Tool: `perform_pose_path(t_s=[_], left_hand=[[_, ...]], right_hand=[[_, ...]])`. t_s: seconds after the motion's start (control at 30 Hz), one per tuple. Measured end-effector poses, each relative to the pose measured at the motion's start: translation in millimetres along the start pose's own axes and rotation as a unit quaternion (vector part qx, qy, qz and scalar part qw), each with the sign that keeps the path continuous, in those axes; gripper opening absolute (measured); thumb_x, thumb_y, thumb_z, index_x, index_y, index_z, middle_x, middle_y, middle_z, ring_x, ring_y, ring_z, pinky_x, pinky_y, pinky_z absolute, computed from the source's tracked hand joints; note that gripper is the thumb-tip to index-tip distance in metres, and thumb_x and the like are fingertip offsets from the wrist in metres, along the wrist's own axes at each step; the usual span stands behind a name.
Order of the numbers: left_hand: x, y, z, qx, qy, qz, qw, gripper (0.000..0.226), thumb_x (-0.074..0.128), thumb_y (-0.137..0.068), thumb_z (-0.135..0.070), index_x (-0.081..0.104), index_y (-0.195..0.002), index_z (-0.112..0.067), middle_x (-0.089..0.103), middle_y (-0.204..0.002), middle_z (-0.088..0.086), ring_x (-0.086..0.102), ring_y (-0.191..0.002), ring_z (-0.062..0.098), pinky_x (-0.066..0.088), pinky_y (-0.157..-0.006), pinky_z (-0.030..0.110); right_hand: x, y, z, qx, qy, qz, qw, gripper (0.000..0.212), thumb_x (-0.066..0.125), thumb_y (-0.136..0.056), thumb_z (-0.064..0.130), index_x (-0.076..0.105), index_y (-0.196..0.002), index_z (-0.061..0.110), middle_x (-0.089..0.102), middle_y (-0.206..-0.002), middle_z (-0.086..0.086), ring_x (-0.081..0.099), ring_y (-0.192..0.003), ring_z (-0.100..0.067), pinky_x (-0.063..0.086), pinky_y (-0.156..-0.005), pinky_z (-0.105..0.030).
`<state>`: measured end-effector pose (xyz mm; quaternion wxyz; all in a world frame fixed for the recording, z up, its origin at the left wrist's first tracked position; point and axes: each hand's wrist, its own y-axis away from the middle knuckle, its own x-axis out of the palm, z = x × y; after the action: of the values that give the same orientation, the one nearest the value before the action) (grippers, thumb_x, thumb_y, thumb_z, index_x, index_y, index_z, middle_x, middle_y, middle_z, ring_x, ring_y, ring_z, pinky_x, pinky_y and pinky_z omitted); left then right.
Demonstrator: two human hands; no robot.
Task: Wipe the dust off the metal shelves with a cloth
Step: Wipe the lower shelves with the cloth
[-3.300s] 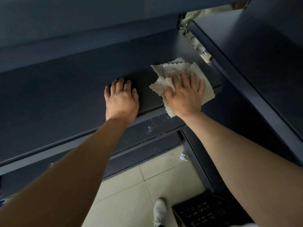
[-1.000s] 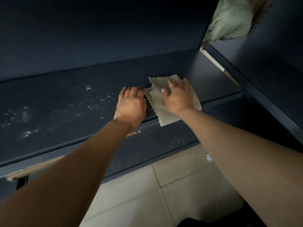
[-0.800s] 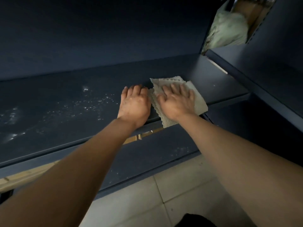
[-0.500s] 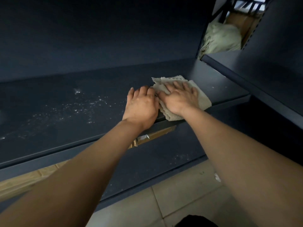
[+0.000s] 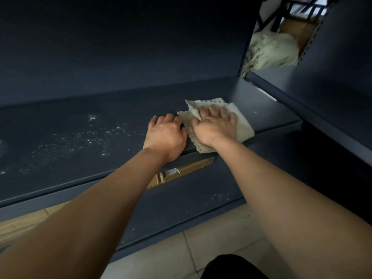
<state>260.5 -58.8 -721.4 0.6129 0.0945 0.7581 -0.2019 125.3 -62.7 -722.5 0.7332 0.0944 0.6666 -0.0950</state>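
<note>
Dark blue metal shelf [image 5: 80,150] runs across the view from the left edge to a corner at the right, with a plain back panel [image 5: 120,47] of the same colour rising behind it. A second shelving unit [image 5: 326,101] meets it at an angle on the right. Below the front lip sits a lower shelf [image 5: 181,204], lightly speckled, and below that pale floor tiles [image 5: 201,250]. A flat cardboard box [image 5: 189,168] shows in the gap between the two shelves, part hidden by the left forearm. Through the opening at top right – a pale green sack [image 5: 273,51], bunched. The cloth [image 5: 241,127], off-white and ribbed with a scalloped edge, lies crumpled on the right part of the upper shelf, its near corner hanging just over the front lip. Right hand [image 5: 214,125] lies palm down on top of the cloth, fingers straight and spread apart, pressing it onto the metal. Left hand [image 5: 165,135] rests palm down on the bare shelf just beside it, fingers together and lightly bent, holding nothing; its fingertips touch the cloth's left edge. White dust specks [image 5: 90,137] scatter over the shelf left of both hands – the surface right of the cloth looks nearly free of them.
</note>
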Motion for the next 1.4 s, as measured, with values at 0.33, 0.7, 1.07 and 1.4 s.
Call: perform_pose_path(t_s=[0.33, 0.7, 1.07, 1.4], left_hand=[[14, -26, -49, -0.032, -0.045, 0.008, 0.998, 0.041, 0.028, -0.097, -0.03, 0.049, -0.125, -0.01, 0.05, -0.13, 0.012, 0.041, -0.125, 0.03, 0.001, -0.115, 0.049], [26, -48, -66, -0.006, 0.031, -0.006, 0.999, 0.04, 0.032, -0.096, -0.03, 0.05, -0.126, -0.011, 0.048, -0.132, 0.013, 0.041, -0.124, 0.031, 0.007, -0.116, 0.045], [28, -45, -68, 0.014, 0.019, -0.063, 0.998, 0.037, 0.031, -0.096, -0.026, 0.061, -0.107, -0.008, 0.059, -0.114, 0.013, 0.051, -0.108, 0.032, 0.012, -0.114, 0.043], [2, 6, -5, 0.004, 0.04, -0.117, 0.992, 0.03, 0.036, -0.096, -0.019, 0.062, -0.107, -0.008, 0.061, -0.114, 0.011, 0.052, -0.11, 0.029, 0.012, -0.114, 0.039]], right_hand=[[-5, -34, -71, 0.036, -0.008, -0.013, 0.999, 0.063, 0.016, -0.093, 0.059, 0.019, -0.15, 0.034, 0.012, -0.161, 0.0, 0.003, -0.147, -0.028, 0.005, -0.116, -0.05], [-17, -75, -155, 0.123, 0.01, -0.03, 0.992, 0.062, 0.018, -0.091, 0.056, 0.029, -0.146, 0.031, 0.027, -0.156, -0.004, 0.02, -0.143, -0.028, 0.013, -0.112, -0.05], [-13, -63, -138, 0.131, 0.002, -0.024, 0.991, 0.061, 0.015, -0.093, 0.05, 0.018, -0.15, 0.028, 0.015, -0.159, -0.005, 0.007, -0.147, -0.031, 0.004, -0.116, -0.052], [-4, -50, -23, -0.029, 0.021, 0.016, 0.999, 0.057, 0.013, -0.098, 0.049, 0.011, -0.152, 0.032, 0.003, -0.162, 0.002, -0.004, -0.148, -0.027, 0.0, -0.118, -0.049]])
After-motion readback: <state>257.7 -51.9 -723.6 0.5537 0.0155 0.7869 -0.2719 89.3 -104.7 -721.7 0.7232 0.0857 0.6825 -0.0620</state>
